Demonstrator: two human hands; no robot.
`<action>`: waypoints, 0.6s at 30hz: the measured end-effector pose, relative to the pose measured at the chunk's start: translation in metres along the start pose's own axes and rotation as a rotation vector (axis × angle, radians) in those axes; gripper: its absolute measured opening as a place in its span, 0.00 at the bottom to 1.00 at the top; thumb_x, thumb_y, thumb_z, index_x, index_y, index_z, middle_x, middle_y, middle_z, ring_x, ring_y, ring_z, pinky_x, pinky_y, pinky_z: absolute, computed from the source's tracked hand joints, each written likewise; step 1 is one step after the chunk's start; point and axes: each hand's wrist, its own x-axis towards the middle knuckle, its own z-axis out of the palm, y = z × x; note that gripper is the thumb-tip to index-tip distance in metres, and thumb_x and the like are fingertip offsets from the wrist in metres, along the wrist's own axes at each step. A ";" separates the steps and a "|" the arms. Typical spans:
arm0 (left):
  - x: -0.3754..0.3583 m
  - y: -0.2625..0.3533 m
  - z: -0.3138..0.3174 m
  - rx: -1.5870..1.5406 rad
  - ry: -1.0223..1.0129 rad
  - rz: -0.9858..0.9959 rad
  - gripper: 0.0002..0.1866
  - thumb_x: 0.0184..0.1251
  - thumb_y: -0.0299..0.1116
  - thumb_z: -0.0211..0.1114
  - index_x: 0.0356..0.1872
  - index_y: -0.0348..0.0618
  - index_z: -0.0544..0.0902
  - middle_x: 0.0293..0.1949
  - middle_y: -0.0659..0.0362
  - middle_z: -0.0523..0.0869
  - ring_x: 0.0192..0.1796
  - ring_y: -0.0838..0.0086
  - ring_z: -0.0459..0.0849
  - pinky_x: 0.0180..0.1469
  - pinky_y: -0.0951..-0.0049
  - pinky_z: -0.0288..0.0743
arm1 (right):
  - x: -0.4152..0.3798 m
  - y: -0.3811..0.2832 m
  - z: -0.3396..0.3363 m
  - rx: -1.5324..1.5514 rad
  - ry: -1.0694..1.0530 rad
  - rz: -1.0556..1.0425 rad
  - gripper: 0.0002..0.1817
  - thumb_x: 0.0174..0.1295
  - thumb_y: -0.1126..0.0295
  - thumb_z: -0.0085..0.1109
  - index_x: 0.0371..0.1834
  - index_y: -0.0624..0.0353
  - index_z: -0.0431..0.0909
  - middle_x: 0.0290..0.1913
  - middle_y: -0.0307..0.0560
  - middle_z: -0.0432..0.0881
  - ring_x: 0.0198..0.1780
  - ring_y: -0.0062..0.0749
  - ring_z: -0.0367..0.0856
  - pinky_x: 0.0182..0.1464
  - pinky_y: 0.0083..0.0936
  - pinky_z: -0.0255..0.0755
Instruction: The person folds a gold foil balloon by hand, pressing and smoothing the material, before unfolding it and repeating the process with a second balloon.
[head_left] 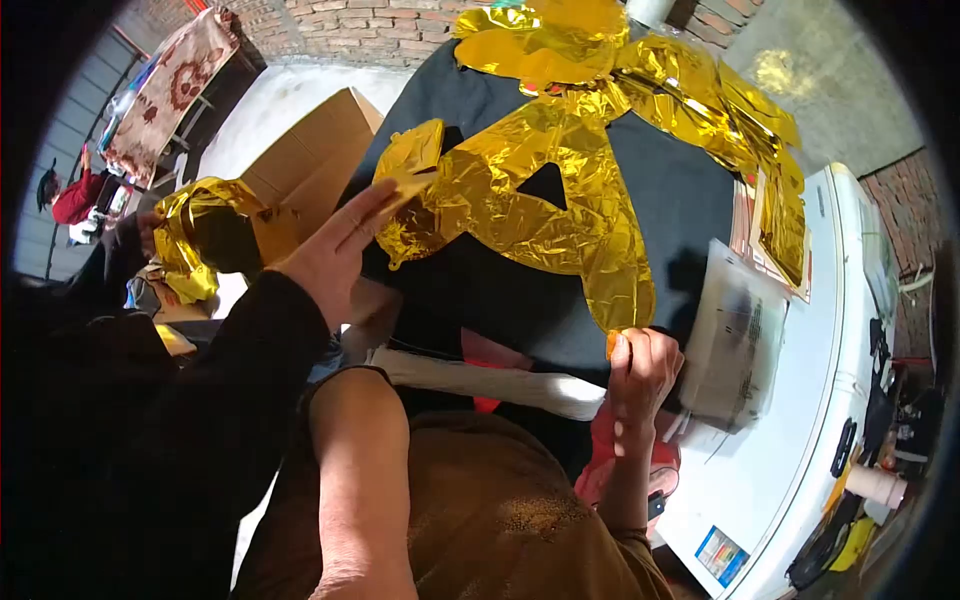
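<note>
A flat, uninflated gold foil balloon [545, 235], shaped like a letter A with a triangular hole, lies over a dark surface. Its lower right leg ends at my right hand [645, 365], whose fingers are closed in a pinch on that tip, beside a small orange tab. My left forearm [362, 480] is bent back towards the camera, and its hand is outside the picture. Another person's hand [345, 240], in a black sleeve, holds a folded edge of gold foil at the balloon's left side.
More gold foil [545, 45] lies at the far edge and down the right. Clear plastic packaging [735, 340] rests by a white surface [690, 490]. A white stringy bundle [490, 385] lies before me. A cardboard box [310, 155] stands left, near more foil held by the co-worker.
</note>
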 end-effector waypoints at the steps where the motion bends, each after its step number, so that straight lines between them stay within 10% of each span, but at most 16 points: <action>1: 0.000 0.000 0.000 0.005 0.014 0.010 0.13 0.84 0.33 0.57 0.57 0.33 0.79 0.52 0.47 0.81 0.50 0.61 0.82 0.56 0.58 0.81 | 0.001 -0.001 -0.001 0.016 -0.033 -0.002 0.06 0.68 0.65 0.66 0.41 0.55 0.86 0.44 0.43 0.85 0.50 0.43 0.82 0.59 0.44 0.71; 5: 0.003 0.004 0.001 0.012 0.062 0.050 0.14 0.85 0.32 0.56 0.59 0.32 0.78 0.55 0.46 0.79 0.52 0.60 0.81 0.58 0.58 0.80 | 0.005 0.003 0.005 0.093 0.047 0.027 0.06 0.67 0.67 0.66 0.41 0.55 0.86 0.42 0.43 0.86 0.49 0.44 0.81 0.58 0.45 0.71; 10: 0.010 0.004 0.002 0.022 0.103 0.080 0.15 0.86 0.32 0.56 0.62 0.31 0.77 0.58 0.46 0.78 0.54 0.60 0.80 0.60 0.58 0.79 | 0.011 0.011 0.009 -0.037 -0.012 0.022 0.17 0.69 0.64 0.65 0.58 0.56 0.87 0.64 0.48 0.79 0.68 0.49 0.75 0.71 0.47 0.66; 18: 0.005 0.003 0.010 -0.054 0.125 0.089 0.20 0.93 0.40 0.44 0.68 0.36 0.74 0.63 0.46 0.74 0.58 0.58 0.75 0.65 0.54 0.74 | 0.010 0.010 0.013 -0.023 -0.041 0.020 0.17 0.70 0.62 0.65 0.56 0.58 0.88 0.61 0.47 0.81 0.67 0.48 0.76 0.71 0.48 0.65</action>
